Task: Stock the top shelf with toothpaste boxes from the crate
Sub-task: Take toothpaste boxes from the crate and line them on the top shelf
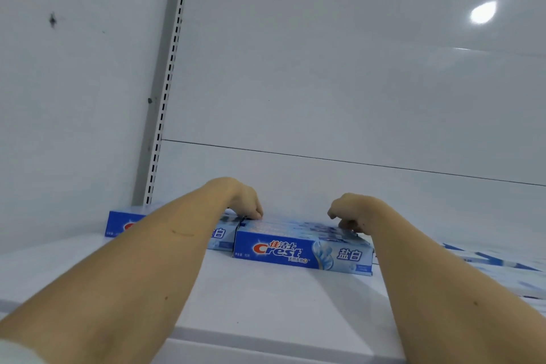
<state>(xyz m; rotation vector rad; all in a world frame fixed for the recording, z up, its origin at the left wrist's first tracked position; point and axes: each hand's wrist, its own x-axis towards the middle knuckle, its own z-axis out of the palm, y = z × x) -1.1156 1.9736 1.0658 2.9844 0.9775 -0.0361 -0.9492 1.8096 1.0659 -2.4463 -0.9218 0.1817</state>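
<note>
Resting on a row of blue Crest boxes [302,253], both hands are bent down at the wrist with fingers curled onto the row's top. The left hand [246,201] has its fingertips on the row's left end, right where it meets a second group of boxes [130,223]. The right hand [351,211] touches the top near the right end, fingers curled down; whether either hand truly pinches a box or only presses on it cannot be told from this angle. The row lies flat on the white top shelf [266,298], long printed side facing out, a little back from the front edge. The second group sits just to its left and further back, partly hidden by the left forearm, near a slotted upright [165,91]. Behind stands a white back panel [325,83].
</note>
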